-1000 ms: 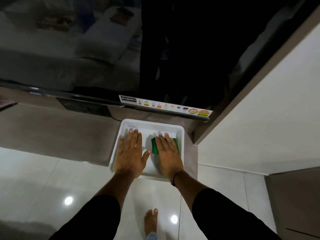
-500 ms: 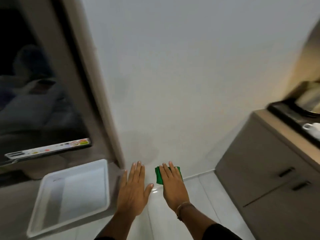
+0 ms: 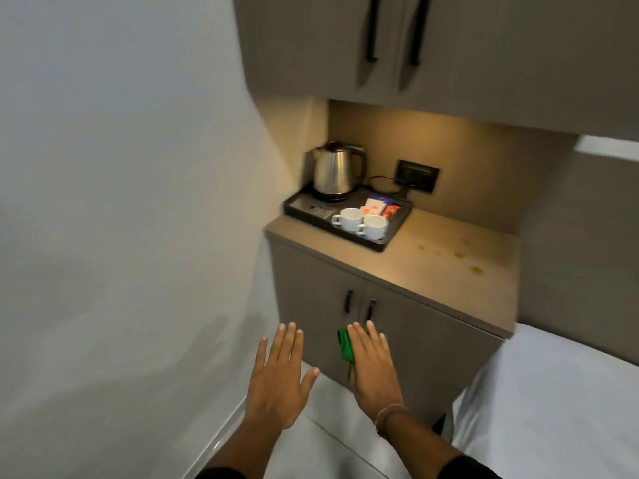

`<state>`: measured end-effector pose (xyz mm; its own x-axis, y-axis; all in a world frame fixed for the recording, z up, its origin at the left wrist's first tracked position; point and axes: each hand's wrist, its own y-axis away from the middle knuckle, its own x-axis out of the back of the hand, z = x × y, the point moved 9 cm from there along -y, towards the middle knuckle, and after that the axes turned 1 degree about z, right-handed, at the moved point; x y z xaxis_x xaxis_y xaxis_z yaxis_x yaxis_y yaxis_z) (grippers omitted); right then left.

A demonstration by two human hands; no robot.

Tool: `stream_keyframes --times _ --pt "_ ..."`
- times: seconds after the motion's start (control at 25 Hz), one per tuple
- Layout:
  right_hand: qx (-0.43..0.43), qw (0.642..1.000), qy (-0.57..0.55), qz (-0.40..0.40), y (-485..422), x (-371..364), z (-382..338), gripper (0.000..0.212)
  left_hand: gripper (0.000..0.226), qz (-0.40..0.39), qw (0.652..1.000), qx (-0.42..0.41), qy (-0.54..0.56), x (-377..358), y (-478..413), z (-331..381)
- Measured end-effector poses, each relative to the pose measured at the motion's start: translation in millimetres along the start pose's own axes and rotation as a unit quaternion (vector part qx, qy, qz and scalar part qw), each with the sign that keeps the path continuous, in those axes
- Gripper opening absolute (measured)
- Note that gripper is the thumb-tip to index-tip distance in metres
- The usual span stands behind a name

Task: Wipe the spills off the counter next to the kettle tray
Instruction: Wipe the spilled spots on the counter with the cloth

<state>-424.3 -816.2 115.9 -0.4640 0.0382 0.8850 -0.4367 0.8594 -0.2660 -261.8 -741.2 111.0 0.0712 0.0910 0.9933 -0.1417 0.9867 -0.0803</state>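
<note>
Both hands are held out flat, palms down, in the near middle of the view, in front of a low cabinet (image 3: pixel 380 305). The left hand (image 3: pixel 280 375) is spread wide and holds nothing, its fingers apart and its thumb out to the right. The right hand (image 3: pixel 375 368) lies flat over a green cloth (image 3: pixel 345 345), which shows along the left edge of its fingers; the cloth is kept under the palm and fingers, though the exact grip beneath is hidden. A thin band (image 3: pixel 389 411) circles the right wrist. Farther off, the counter (image 3: pixel 449 278) tops the cabinet under warm light. A black tray (image 3: pixel 390 236) sits on its far left part and carries a steel kettle (image 3: pixel 335 172) at the far left, two white cups (image 3: pixel 363 223) side by side at the near edge, and some sachets (image 3: pixel 378 207) behind the cups. Several small yellowish spills (image 3: pixel 460 254) dot the bare counter to the right of the tray, well apart from the hands. A cord runs from the kettle base to a dark socket (image 3: pixel 416 175) on the far wall. Upper cupboards (image 3: pixel 449 46) with long dark handles hang above, and a white bed (image 3: pixel 553 392) fills the near right.
</note>
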Motion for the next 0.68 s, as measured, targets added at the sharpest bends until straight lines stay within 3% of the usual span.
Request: stream_keyframes --times 0.24,0.4,0.68 --pt "-0.125 0.988 0.024 0.088 -72.1 62.4 141.7 0.081 0.08 -0.003 0.988 -0.147 0.036 -20.6 -177.5 116.6" --pt "-0.193 0.975 0.046 0.101 -106.5 91.1 209.2 0.083 0.081 -0.014 0.973 -0.223 0.06 -32.5 -263.1 178.2" --pt "-0.261 0.959 0.084 0.066 -131.8 95.1 296.9 0.075 0.088 -0.042 0.961 -0.26 0.086 -60.8 -367.8 223.0"
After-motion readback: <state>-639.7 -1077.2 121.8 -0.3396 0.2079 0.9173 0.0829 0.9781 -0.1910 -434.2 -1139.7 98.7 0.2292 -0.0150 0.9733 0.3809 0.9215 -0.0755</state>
